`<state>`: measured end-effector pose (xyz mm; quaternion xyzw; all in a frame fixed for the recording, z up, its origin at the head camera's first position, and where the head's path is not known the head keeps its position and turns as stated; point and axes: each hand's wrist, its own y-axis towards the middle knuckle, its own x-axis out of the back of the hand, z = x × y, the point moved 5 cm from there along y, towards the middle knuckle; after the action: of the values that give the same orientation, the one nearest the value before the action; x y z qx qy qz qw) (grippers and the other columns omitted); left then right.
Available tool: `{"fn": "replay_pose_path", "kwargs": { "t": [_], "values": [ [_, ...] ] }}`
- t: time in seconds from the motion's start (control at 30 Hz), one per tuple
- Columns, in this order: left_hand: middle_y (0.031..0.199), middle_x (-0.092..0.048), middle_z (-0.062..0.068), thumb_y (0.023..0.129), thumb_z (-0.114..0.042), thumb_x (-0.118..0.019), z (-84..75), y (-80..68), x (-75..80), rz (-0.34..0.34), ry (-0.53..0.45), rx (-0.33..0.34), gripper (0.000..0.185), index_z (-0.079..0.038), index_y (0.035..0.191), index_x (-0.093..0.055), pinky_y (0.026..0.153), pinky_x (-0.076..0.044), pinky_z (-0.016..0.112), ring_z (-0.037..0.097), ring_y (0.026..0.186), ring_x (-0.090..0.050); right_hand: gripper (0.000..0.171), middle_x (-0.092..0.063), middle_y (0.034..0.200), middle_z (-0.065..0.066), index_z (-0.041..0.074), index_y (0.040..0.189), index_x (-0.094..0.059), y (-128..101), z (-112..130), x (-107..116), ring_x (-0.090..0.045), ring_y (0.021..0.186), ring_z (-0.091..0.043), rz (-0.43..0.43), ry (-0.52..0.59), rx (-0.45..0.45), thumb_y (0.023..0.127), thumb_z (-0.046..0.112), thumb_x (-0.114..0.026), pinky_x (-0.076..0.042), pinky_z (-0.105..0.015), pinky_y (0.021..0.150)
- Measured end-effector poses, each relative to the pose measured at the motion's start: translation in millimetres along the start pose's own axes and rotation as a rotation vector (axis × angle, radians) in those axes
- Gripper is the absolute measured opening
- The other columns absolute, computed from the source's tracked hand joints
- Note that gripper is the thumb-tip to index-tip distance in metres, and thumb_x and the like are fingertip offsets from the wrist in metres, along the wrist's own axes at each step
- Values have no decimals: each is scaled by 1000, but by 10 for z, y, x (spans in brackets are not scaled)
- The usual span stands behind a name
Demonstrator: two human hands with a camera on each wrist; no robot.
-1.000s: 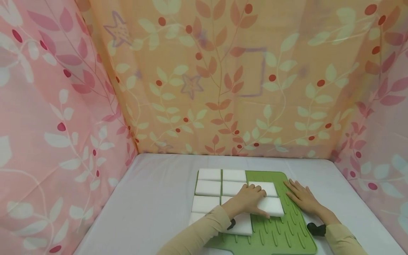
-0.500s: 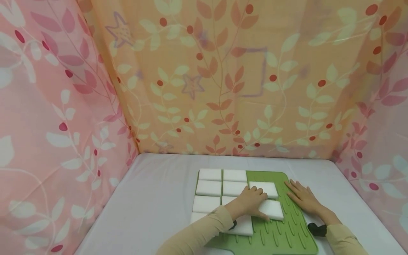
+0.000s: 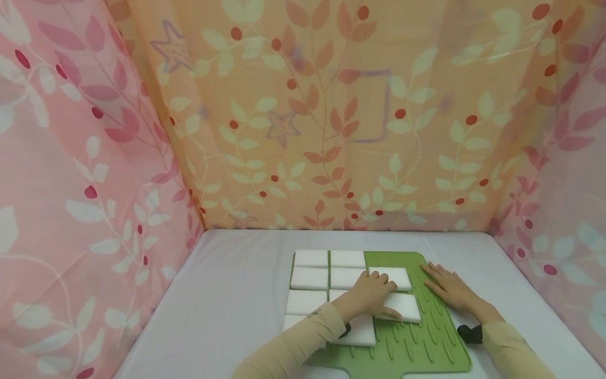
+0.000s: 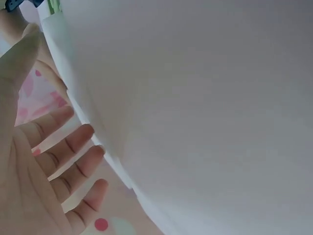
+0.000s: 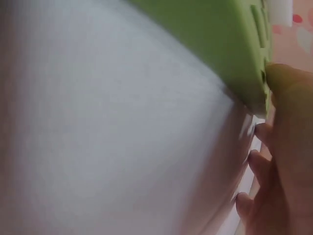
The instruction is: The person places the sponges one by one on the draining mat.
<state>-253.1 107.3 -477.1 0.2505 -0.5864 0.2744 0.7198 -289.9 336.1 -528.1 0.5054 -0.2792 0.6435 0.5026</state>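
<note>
A green ribbed mat (image 3: 421,342) lies on the white table. Several white foam blocks (image 3: 310,278) sit in rows on its left part. My left hand (image 3: 375,295) rests flat, fingers extended, on one white block (image 3: 404,307) near the mat's middle; another block (image 3: 395,278) lies just beyond its fingertips. In the left wrist view the fingers (image 4: 63,161) are straight beside a white block face (image 4: 195,98). My right hand (image 3: 446,288) presses flat on the mat's right edge. In the right wrist view its fingers (image 5: 274,166) lie by the mat's edge (image 5: 220,44).
Leaf-patterned curtains, pink (image 3: 85,184) at the sides and orange (image 3: 331,116) at the back, close in the white table (image 3: 236,295). Bare table shows left of the mat and behind it. A black device (image 3: 470,333) sits on the right wrist.
Almost nothing: the head view has tilted slightly. Both hands stay flat where they were, the left on the block, the right on the mat.
</note>
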Motion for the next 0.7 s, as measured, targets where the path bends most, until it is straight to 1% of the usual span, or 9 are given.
{"fn": "replay_pose_path", "kwargs": {
  "t": [0.17,0.23,0.3,0.4,0.53,0.7],
  "values": [
    [118,-51,-12,77,-79,-33,118,0,61,-20,-23,31,67,-37,127,-48,82,-41,28,9,106,-49,52,-39,138,-29,4,138,-41,59,23,67,-36,124,-49,-21,-49,24,96,33,-48,-27,-67,94],
    [120,-50,-12,80,-76,-31,192,9,87,-39,-48,44,65,-36,128,-47,83,-41,29,10,109,-48,52,-39,137,-30,3,138,-42,90,21,96,-39,122,-50,-39,-64,34,96,33,-48,-31,-65,94],
    [120,-51,-11,83,-73,-31,281,16,120,-74,-76,56,63,-34,129,-48,83,-41,30,10,110,-48,51,-39,137,-30,2,137,-43,130,19,131,-41,120,-50,-58,-79,43,96,32,-48,-33,-63,93],
    [121,-51,-9,86,-69,-32,436,8,163,-132,-108,76,60,-31,130,-48,83,-42,31,11,109,-48,49,-41,135,-31,1,136,-44,196,20,180,-45,115,-51,-91,-121,61,96,30,-48,-37,-61,90],
    [120,-51,-7,88,-66,-33,690,-49,176,-208,-102,129,59,-28,132,-47,85,-43,33,13,108,-48,48,-45,133,-29,1,134,-46,295,36,256,-47,112,-50,-155,-182,62,95,29,-49,-39,-60,88],
    [119,-51,-6,89,-63,-38,1041,-148,154,-307,-81,208,56,-26,131,-47,85,-42,35,14,107,-48,50,-43,134,-28,4,135,-45,388,47,385,-41,119,-49,-204,-219,3,96,35,-46,-32,-63,94]
  ]
}}
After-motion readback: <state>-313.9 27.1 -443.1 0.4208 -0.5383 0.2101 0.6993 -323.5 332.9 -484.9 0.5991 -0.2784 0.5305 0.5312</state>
